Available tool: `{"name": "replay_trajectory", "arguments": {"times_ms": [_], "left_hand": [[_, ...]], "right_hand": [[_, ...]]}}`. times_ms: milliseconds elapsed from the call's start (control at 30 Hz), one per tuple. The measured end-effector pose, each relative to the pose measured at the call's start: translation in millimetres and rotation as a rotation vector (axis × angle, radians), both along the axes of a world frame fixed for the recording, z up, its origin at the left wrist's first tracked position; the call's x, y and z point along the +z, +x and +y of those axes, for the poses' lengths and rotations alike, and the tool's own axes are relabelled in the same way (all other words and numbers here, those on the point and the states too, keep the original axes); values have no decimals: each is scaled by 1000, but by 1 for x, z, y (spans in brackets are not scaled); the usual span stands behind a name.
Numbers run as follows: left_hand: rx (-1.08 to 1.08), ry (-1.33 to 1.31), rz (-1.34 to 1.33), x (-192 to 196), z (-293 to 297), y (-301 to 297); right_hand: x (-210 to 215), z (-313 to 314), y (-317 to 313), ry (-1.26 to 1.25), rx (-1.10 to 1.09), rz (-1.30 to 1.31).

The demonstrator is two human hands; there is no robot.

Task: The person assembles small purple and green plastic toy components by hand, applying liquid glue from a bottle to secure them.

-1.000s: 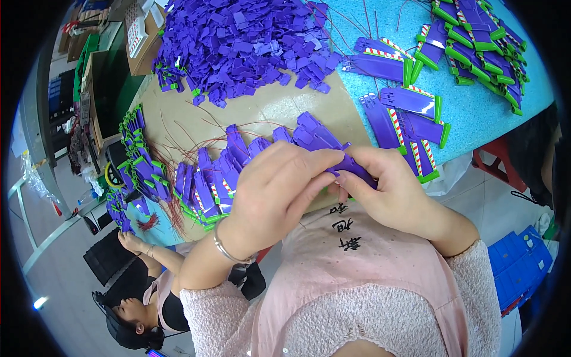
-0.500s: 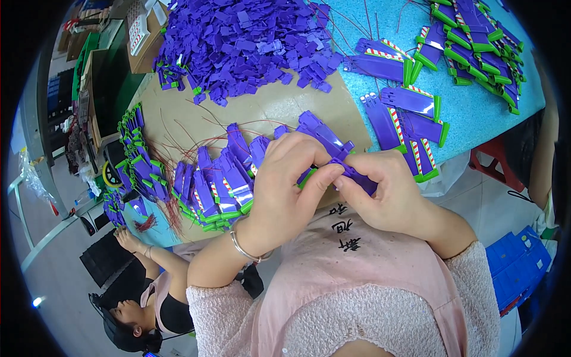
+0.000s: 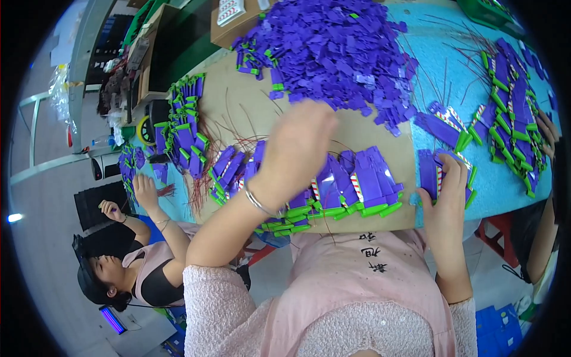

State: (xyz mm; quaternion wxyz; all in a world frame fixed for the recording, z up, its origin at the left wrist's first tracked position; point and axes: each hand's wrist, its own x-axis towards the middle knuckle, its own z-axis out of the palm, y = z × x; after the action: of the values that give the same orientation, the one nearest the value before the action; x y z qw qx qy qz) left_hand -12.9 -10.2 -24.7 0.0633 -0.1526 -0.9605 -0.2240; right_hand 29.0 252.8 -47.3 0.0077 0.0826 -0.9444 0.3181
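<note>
Over the row of purple wing pieces, my left hand point(image 3: 300, 146) is raised near the pile of small purple parts point(image 3: 333, 53). Motion smears its fingers, so what they hold, if anything, does not show. Beneath it lie wing pieces point(image 3: 369, 178) with green ends and red-and-white striped edges, fanned along the table's near side. At the right, on the blue surface, my right hand point(image 3: 449, 190) has its thumb and fingers around a purple wing piece point(image 3: 427, 169) with a striped strip. Other wing pieces lie under and beside that hand.
A heap of green-ended wing pieces point(image 3: 511, 113) lies at the far right, near another person's hand point(image 3: 548, 134). More pieces with thin red wires point(image 3: 196, 178) spread on the left. A cardboard box point(image 3: 229, 27) stands at the back. A co-worker point(image 3: 143, 268) sits at the left.
My hands were together on a purple piece; now they are apart. The left is up toward the pile, and the right has moved right onto the wing pieces. The whole view has shifted.
</note>
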Motion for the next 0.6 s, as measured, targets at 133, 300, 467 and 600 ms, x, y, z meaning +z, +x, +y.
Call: {"name": "replay_trajectory", "arguments": {"times_ms": [133,300,467,600], "left_hand": [[420,-83,142,-18,-76,-47],[329,-343,306,-27,-130,-69],[432,144,-25,-4,-81,-42],[206,926,-533,32,-2,17]], "right_hand": [[10,-3,-1,-276,-84,-248],[24,-3,8,-673,355,-230],[32,-20,4,-1292,222,-787],[28,-31,-4,-1303,182,-888]]}}
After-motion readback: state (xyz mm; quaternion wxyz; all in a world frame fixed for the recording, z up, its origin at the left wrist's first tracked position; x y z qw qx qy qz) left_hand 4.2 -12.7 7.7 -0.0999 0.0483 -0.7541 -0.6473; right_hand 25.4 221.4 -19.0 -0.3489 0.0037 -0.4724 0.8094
